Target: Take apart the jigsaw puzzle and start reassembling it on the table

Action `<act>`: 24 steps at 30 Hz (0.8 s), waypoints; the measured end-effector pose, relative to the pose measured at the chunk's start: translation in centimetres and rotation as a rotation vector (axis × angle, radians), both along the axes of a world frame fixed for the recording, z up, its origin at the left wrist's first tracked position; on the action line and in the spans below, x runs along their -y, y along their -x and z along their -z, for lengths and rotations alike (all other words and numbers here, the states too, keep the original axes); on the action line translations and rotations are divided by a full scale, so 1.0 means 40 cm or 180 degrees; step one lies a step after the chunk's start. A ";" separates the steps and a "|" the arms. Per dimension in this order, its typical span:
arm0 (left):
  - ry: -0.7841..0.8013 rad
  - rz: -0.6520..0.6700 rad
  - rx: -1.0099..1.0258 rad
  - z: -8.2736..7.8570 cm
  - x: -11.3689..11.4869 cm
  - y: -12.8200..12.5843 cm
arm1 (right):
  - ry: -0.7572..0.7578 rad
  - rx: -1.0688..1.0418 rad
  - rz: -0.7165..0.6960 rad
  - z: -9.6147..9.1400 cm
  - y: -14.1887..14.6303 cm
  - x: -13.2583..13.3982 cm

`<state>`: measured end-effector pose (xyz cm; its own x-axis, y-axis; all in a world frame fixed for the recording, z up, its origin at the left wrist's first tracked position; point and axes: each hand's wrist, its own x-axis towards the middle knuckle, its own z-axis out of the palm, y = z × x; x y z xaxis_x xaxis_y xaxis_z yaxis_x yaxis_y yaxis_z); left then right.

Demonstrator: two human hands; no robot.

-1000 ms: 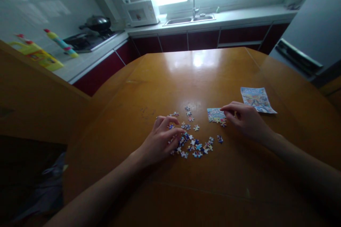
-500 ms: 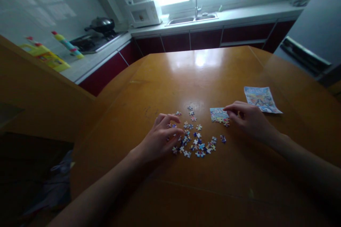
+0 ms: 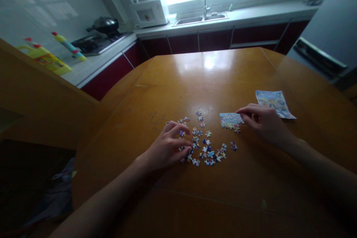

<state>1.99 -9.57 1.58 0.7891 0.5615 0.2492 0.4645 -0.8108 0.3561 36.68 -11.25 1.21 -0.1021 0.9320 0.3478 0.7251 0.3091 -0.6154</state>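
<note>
Loose jigsaw puzzle pieces [image 3: 211, 153] lie scattered on the wooden table in front of me. My left hand [image 3: 170, 144] is at their left side, fingers curved and apart, with the thumb and fingertips touching or just above several pieces. To the right sits a partly joined puzzle [image 3: 230, 119], light blue on top with yellowish pieces along its lower edge. At its right upper edge is my right hand [image 3: 260, 119], index finger reaching to the puzzle and the other fingers curled in. Whatever its fingertips may hold is hidden. One dark piece [image 3: 233, 146] lies apart below the puzzle.
A creased picture sheet [image 3: 273, 102] lies behind my right hand. The wooden table [image 3: 195, 78] reaches toward a counter with a sink [image 3: 200, 19], a microwave [image 3: 149, 13] and a stove with a wok [image 3: 104, 26]. Yellow bottles [image 3: 46, 57] stand at the left.
My right hand has shifted slightly right and away from me, uncovering more of the joined puzzle. My left thumb has lowered toward the near pieces, and its fingers have drawn back a little.
</note>
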 end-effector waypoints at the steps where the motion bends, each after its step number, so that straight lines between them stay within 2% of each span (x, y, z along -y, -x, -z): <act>1: -0.0052 -0.0129 0.0040 0.009 -0.002 -0.005 | -0.0034 0.0010 0.0050 -0.002 -0.007 -0.003; 3: -0.0140 -0.0336 0.0073 0.030 -0.007 -0.015 | -0.0112 0.0023 0.0182 -0.006 -0.024 -0.013; 6: -0.0178 -0.0421 0.0149 0.056 -0.017 -0.025 | -0.0197 -0.0008 0.0518 -0.012 -0.052 -0.028; 10: -0.0142 -0.0529 0.0368 0.070 -0.028 -0.027 | -0.0182 -0.0103 0.0867 -0.022 -0.074 -0.040; 18: -0.0208 -0.0868 0.0451 0.063 -0.026 -0.027 | -0.0300 -0.0123 0.0807 -0.024 -0.069 -0.035; 24: -0.0016 -0.1118 0.0290 0.052 -0.001 -0.047 | -0.0241 -0.0140 0.0785 -0.021 -0.069 -0.034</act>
<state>3.89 -9.53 -0.49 0.5226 0.7931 0.3130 0.6816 -0.6092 0.4054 39.45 -9.89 2.05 0.1417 0.8980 0.4165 0.7573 0.1727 -0.6299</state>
